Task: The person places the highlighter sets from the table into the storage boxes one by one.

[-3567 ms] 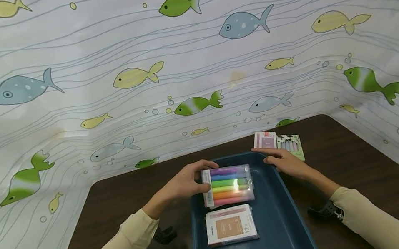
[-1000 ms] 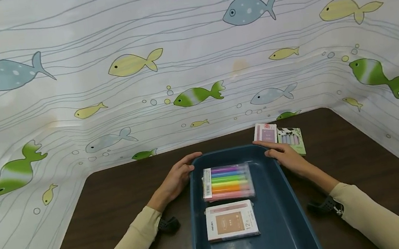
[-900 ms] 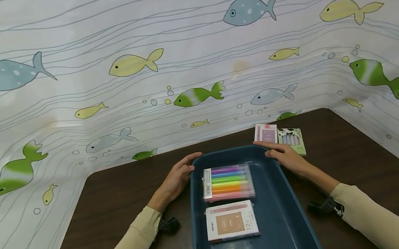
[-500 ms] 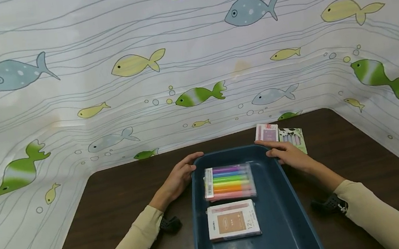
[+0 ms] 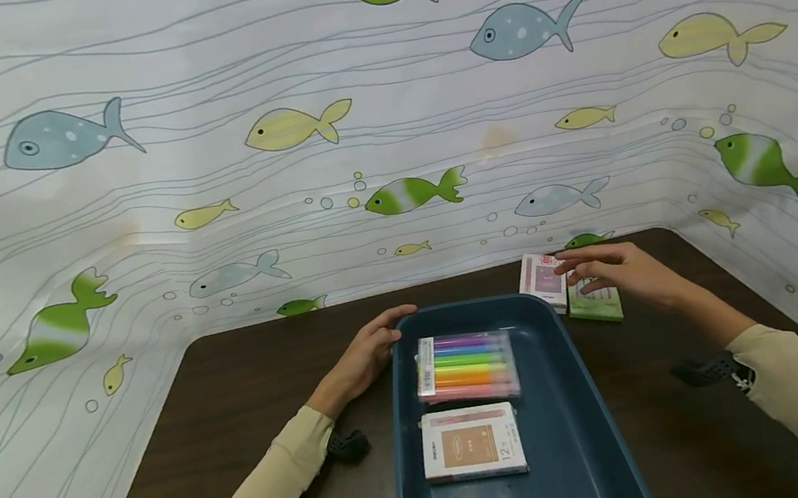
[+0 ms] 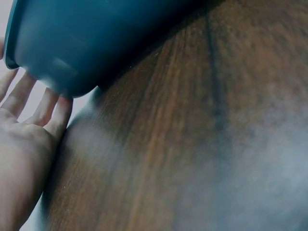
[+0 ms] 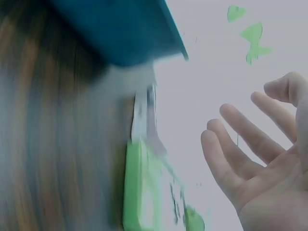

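Observation:
In the head view my left hand (image 5: 363, 356) rests against the far left corner of a deep blue plastic tray (image 5: 394, 451); the left wrist view shows its fingers fairly straight along the tray's outer wall. My right hand (image 5: 625, 274) hovers with loosely bent fingers above two boxes behind the tray's right corner. It holds nothing. One box is white and purple (image 5: 542, 285); the other, a green box (image 5: 599, 310), is partly hidden under the hand. Inside the tray lie a clear pack of rainbow-coloured markers (image 5: 469, 366) and a white box with a tan panel (image 5: 472, 443).
The tray stands on a dark wooden table (image 5: 257, 436). A white fish-patterned sheet (image 5: 306, 236) closes off the back and sides. Beneath the marker pack, the edge of another item shows slightly. Each wrist wears a black strap.
Earlier, my left hand laid the marker pack down and moved to the tray's corner. My right hand has just left the tray's rim, moving right and over the two boxes.

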